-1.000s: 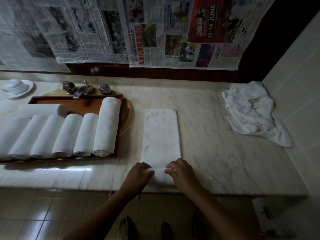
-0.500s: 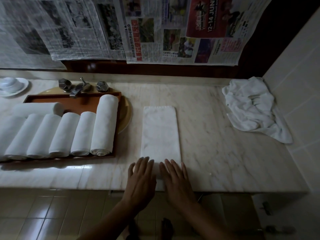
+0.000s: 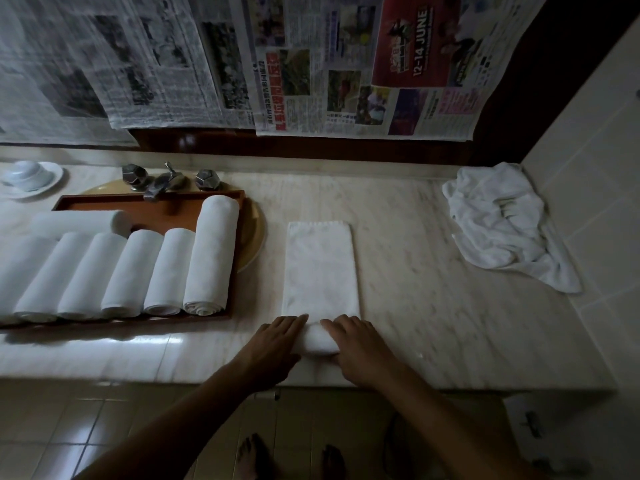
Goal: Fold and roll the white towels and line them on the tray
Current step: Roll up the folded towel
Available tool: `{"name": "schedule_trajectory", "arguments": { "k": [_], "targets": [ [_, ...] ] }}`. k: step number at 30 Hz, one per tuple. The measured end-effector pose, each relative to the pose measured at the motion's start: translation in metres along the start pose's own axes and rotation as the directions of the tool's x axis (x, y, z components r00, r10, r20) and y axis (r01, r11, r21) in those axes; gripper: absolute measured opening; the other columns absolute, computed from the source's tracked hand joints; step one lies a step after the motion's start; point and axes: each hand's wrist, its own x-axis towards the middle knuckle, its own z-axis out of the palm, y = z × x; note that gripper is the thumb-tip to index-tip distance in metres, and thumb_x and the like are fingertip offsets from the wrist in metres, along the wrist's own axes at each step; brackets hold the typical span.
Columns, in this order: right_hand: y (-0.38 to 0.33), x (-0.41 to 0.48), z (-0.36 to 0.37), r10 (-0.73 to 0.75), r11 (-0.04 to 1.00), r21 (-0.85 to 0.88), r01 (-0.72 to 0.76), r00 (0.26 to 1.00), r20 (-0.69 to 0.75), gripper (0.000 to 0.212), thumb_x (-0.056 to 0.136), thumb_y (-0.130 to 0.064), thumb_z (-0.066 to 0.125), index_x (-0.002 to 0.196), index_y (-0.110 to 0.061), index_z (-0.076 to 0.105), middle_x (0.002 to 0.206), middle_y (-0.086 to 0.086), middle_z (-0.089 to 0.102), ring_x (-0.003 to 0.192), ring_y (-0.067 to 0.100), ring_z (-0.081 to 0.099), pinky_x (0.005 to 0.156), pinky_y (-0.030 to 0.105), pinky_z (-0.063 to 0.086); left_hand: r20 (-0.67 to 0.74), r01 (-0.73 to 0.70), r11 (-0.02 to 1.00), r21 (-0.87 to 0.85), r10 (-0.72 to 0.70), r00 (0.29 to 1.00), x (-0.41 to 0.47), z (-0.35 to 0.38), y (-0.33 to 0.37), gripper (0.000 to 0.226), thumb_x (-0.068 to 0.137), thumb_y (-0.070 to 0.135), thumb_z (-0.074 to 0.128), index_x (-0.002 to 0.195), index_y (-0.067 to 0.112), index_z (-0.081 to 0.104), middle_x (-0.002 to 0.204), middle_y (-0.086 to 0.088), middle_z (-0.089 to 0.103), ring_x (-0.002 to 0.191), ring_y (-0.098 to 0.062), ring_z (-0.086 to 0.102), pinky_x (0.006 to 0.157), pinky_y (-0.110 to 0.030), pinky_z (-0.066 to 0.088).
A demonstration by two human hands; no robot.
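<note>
**Roll begun at the near end, the strip lying straight ahead of both grips**

The folded towel lies flat on the table as a narrow strip, its long axis running from near to far. Its near end is already turned up into a short roll, which lies crosswise, left to right. The left grip and right grip, both bare hands, press on the two ends of that roll with fingers laid out nearly straight, palms down, clasping nothing. Between them the middle of the roll shows.

Everything left to roll lies directly beyond the fingertips, toward the far side, so the coming push likely goes straight away from the body. The two grips stand level on the roll; even pressure should keep it square to the strip.

The tray sits to the left, nearer the left grip, with rolled towels lined side by side. A loose heap of towels waits far right.
</note>
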Motion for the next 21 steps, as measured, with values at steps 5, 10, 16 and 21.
{"name": "schedule_trajectory", "arguments": {
  "k": [5,10,16,21],
  "targets": [
    [0.002,-0.026,-0.004,0.08,0.957,0.271,-0.103,0.992,0.095,0.069,0.088,-0.048,0.072,0.145,-0.029,0.038,0.141,0.0,0.047,0.122,0.02,0.049,0.103,0.036,0.043,-0.027,-0.033,0.996,-0.084,0.031,0.999,-0.03,0.01,-0.002,0.065,0.098,0.049,0.058,0.151,0.024,0.03,0.154,0.006,0.041,0.137,-0.011,0.044,0.11,-0.03,0.036],
    [0.013,-0.042,0.007,0.125,0.853,0.493,-0.172,0.984,0.127,0.06,0.08,-0.061,0.074,0.128,-0.034,0.051,0.129,-0.01,0.054,0.112,0.007,0.053,0.096,0.029,0.047,0.007,0.02,0.934,-0.357,-0.019,1.0,-0.046,0.012,-0.005,0.049,0.094,0.063,0.055,0.135,0.04,0.041,0.131,0.023,0.051,0.109,0.002,0.054,0.091,-0.026,0.046],
    [0.017,-0.038,0.006,0.19,0.86,0.46,-0.22,0.975,0.112,0.095,0.076,-0.095,0.021,0.132,-0.029,0.06,0.132,-0.005,0.057,0.121,0.017,0.049,0.104,0.037,0.04,0.006,0.103,0.843,-0.529,-0.118,0.993,-0.037,0.003,-0.003,0.036,0.095,0.047,0.065,0.129,0.037,0.057,0.121,0.02,0.05,0.109,0.001,0.054,0.09,-0.018,0.045],
    [0.019,-0.027,0.01,0.353,0.807,0.492,-0.328,0.935,0.044,0.062,0.09,-0.075,0.034,0.102,-0.027,0.071,0.104,-0.004,0.072,0.104,0.022,0.062,0.093,0.041,0.049,0.102,0.236,0.776,-0.585,-0.218,0.971,-0.03,-0.003,0.001,0.032,0.102,0.041,0.056,0.133,0.033,0.057,0.127,0.01,0.051,0.111,-0.003,0.055,0.085,-0.012,0.04]
  ]
}}
